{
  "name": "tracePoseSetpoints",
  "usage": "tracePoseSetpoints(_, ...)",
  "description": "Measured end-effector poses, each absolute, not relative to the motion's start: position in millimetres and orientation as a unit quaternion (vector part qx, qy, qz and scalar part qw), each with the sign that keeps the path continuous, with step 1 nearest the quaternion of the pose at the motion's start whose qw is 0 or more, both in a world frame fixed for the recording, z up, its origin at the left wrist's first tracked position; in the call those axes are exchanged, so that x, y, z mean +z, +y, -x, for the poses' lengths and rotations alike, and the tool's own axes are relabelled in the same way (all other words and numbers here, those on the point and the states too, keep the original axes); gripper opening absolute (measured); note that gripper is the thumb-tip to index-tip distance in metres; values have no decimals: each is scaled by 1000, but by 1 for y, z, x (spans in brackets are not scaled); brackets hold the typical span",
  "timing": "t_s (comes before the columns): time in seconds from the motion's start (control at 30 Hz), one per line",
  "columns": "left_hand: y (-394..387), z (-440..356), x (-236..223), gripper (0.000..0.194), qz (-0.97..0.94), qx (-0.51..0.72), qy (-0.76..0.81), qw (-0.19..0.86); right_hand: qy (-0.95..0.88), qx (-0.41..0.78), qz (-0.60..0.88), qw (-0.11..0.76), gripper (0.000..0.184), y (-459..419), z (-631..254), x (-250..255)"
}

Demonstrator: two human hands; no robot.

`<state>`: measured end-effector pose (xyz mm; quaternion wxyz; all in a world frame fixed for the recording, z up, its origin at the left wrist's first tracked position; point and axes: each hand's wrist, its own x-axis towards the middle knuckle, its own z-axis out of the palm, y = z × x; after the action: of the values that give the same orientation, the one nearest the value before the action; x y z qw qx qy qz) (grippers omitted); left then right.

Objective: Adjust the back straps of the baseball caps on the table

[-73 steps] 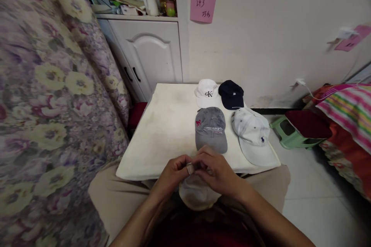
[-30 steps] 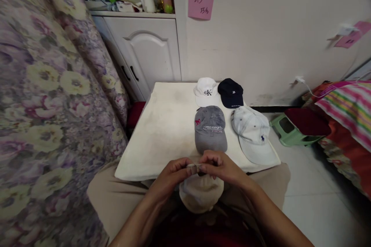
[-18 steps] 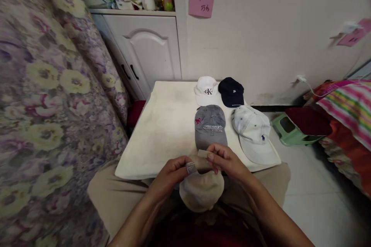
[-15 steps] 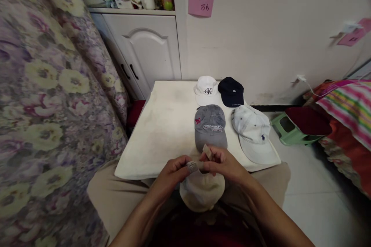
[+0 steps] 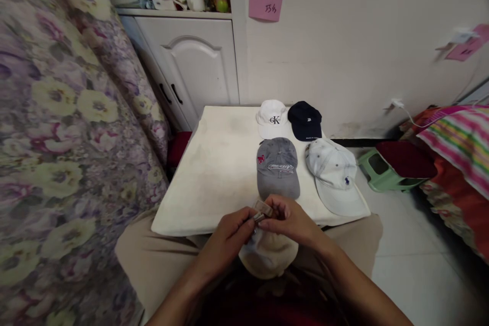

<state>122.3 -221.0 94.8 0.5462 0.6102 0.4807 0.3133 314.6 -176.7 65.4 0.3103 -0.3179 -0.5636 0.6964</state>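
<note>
A beige cap (image 5: 269,255) rests on my lap at the table's front edge, its inside hard to make out. Above it, my left hand (image 5: 237,226) pinches a small metal buckle (image 5: 259,217) on the cap's back strap. Fingers closed, my right hand (image 5: 287,218) grips the cap strap (image 5: 263,208), a tan fabric band, right beside the buckle. The two hands' fingertips almost meet. Just beyond them lies a grey cap (image 5: 278,170) with red and white lettering, its brim toward me.
On the cream-covered table (image 5: 214,163) lie a white cap (image 5: 272,118), a navy cap (image 5: 305,120) and a pale cap (image 5: 332,173). A floral curtain (image 5: 76,163) hangs at left. A green stool (image 5: 382,173) stands on the right.
My hands have come closer together. The strap end in my right hand has moved left and down, to the buckle at my left fingertips. The caps on the table have not moved.
</note>
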Motion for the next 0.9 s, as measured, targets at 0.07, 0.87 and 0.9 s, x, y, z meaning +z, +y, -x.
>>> tracePoseSetpoints(0.07, -222, -123, 96, 28, -618, 311, 484, 535, -566, 694, 320, 310, 32, -177, -315, 65)
tracePoseSetpoints(0.87, -219, -108, 86, 29, -522, 360, 467, 616, -614, 565, 348, 428, 30, -165, -320, 78)
tracePoseSetpoints(0.9, -220, -106, 88, 29, -528, 363, 466, 610, -597, 582, 345, 431, 31, -164, -321, 80)
